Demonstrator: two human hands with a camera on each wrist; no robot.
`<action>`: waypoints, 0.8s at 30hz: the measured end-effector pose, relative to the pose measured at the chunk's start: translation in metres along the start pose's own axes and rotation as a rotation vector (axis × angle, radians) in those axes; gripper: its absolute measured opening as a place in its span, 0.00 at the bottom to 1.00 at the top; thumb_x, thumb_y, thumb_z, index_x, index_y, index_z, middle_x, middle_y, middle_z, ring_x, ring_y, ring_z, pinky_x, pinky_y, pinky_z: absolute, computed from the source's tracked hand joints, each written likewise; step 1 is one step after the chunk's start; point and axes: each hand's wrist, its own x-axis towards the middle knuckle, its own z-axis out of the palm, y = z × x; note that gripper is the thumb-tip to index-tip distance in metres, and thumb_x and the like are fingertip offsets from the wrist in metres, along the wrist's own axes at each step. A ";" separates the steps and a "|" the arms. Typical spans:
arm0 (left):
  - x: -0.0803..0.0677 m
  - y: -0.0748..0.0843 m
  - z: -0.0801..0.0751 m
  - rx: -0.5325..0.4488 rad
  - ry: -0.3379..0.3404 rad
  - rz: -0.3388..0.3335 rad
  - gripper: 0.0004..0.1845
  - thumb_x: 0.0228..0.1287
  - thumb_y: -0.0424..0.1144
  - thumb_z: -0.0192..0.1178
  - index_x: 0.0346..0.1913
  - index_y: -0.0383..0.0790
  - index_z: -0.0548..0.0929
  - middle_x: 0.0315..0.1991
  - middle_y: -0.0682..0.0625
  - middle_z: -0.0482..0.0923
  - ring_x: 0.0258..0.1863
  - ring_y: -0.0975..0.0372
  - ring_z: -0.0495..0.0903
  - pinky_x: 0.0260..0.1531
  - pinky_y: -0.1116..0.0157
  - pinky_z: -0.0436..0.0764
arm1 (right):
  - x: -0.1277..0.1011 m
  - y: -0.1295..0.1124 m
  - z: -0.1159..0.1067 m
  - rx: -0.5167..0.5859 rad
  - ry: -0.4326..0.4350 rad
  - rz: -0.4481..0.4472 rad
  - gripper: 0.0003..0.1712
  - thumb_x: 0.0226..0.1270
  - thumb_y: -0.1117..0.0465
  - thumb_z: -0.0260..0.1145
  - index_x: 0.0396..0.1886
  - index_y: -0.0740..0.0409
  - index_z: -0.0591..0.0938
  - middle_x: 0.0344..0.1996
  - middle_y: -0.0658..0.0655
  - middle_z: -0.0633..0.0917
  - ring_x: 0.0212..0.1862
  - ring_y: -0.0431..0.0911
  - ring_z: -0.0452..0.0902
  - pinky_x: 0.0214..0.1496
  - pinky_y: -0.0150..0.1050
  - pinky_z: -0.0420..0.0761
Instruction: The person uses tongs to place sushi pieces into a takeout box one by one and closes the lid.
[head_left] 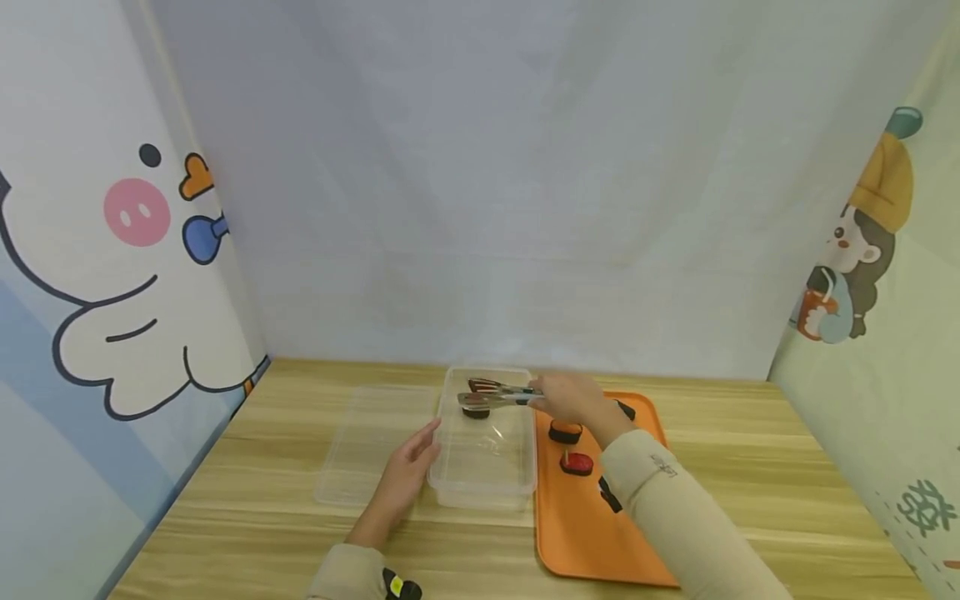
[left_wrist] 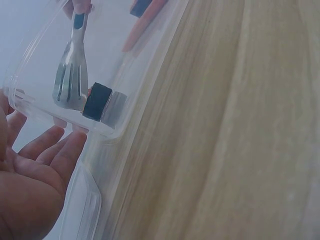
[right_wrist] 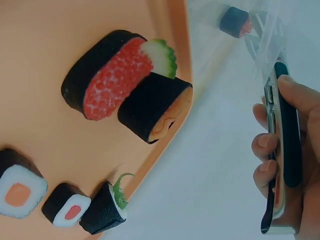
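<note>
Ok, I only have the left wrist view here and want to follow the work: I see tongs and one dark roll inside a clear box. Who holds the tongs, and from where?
Observer: The right hand grips the tongs by their handle and reaches over the clear box from the right.
Operator: Where did the roll come from?
Observer: I cannot tell, but an orange tray beside the box, to its right, carries more sushi pieces.
Operator: And my side's hand?
Observer: The left hand rests with straight fingers against the box's left wall.
Operator: Is there a lid?
Observer: A clear lid lies flat on the table, left of the box.
</note>
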 end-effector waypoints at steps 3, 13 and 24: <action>-0.001 0.000 0.000 0.001 -0.003 0.002 0.24 0.74 0.33 0.52 0.70 0.36 0.68 0.68 0.33 0.62 0.68 0.42 0.61 0.66 0.49 0.60 | -0.006 0.004 -0.003 0.029 0.023 -0.005 0.23 0.75 0.52 0.59 0.63 0.58 0.77 0.57 0.58 0.79 0.55 0.54 0.77 0.50 0.50 0.79; -0.001 -0.002 -0.002 -0.006 -0.009 -0.008 0.24 0.74 0.33 0.52 0.71 0.37 0.68 0.69 0.34 0.62 0.68 0.44 0.61 0.67 0.50 0.59 | -0.038 0.032 -0.013 0.064 0.120 -0.068 0.23 0.76 0.53 0.57 0.61 0.63 0.77 0.58 0.63 0.77 0.49 0.55 0.79 0.48 0.51 0.80; -0.001 -0.001 -0.002 0.000 -0.023 -0.015 0.24 0.75 0.35 0.52 0.71 0.38 0.67 0.69 0.34 0.62 0.68 0.43 0.60 0.66 0.50 0.60 | -0.079 0.079 -0.019 0.153 0.133 -0.037 0.22 0.74 0.56 0.60 0.58 0.68 0.77 0.40 0.55 0.78 0.32 0.44 0.74 0.32 0.43 0.76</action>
